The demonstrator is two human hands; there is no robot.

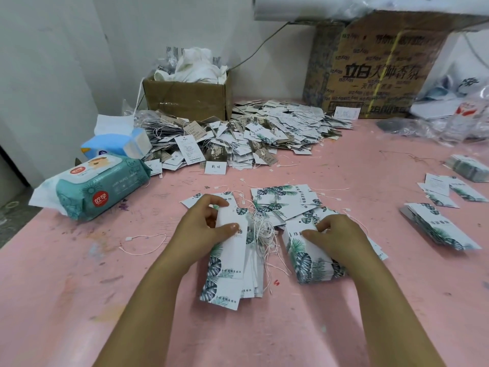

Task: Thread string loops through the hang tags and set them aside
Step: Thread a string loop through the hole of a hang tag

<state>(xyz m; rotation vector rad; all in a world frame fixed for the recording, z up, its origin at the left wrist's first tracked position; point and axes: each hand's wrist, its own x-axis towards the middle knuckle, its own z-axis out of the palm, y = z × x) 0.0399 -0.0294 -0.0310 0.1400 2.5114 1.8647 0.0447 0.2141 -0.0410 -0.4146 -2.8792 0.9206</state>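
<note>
Nearest on the pink table (79, 300), the left hand (203, 226) pinches a fanned bunch of leaf-print hang tags (230, 263); the right hand (336, 234) presses on a squared tag stack (309, 258). Light, stiff, slippery card, probably best gripped at the punched end. Between them lie tangled string loops (260, 231); behind, a heap of finished tags (251, 136).

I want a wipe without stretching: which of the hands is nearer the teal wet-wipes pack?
Left. The left hand holds a tag just right of the teal wet-wipes pack, with bare table between them. The right hand rests on a tag stack farther right.
</note>
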